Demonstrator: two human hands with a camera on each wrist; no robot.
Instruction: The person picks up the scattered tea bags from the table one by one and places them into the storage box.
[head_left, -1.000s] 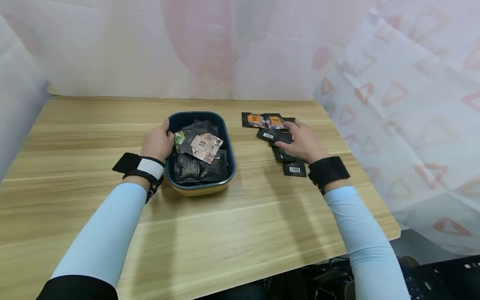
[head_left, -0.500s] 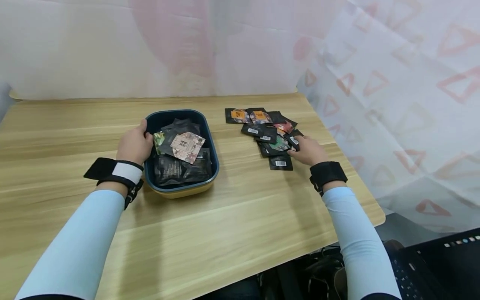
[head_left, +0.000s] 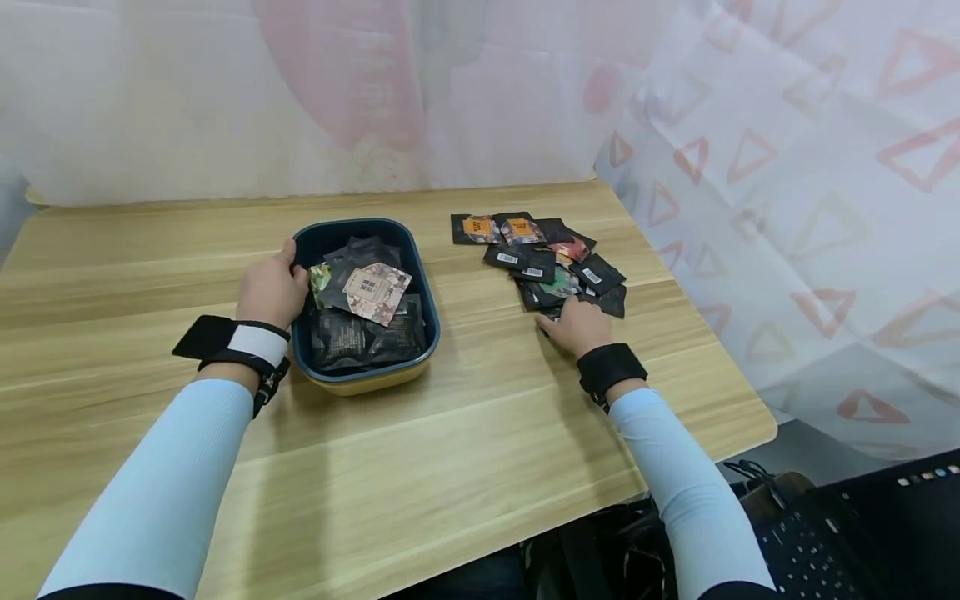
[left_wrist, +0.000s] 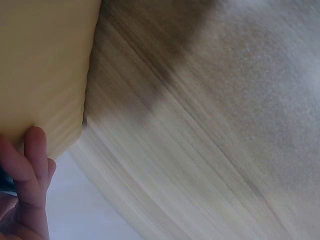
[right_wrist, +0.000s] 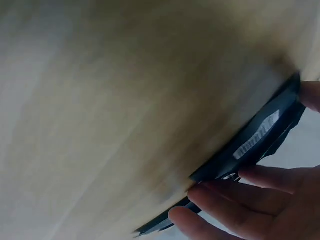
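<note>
A dark blue tray (head_left: 433, 327) with a yellow underside stands mid-table and holds several black packets (head_left: 358, 333), with a pale patterned packet (head_left: 377, 292) on top. My left hand (head_left: 276, 282) grips the tray's left rim; in the left wrist view a finger (left_wrist: 35, 150) lies against the yellow wall (left_wrist: 45, 65). A loose pile of packets (head_left: 542, 260) lies on the table to the right. My right hand (head_left: 568, 322) covers the packet nearest me at the pile's front edge. In the right wrist view the fingers (right_wrist: 240, 200) and thumb pinch a black barcoded packet (right_wrist: 257, 137) that lies on the wood.
The wooden table (head_left: 465, 433) ends close to the right of the pile and at the front. A white patterned curtain (head_left: 787, 208) hangs behind and to the right. Dark equipment (head_left: 862, 533) sits on the floor at lower right.
My right hand has drawn back from the far-right side of the pile to its front edge and now covers the nearest packet. The left hand has stayed on the tray rim.
</note>
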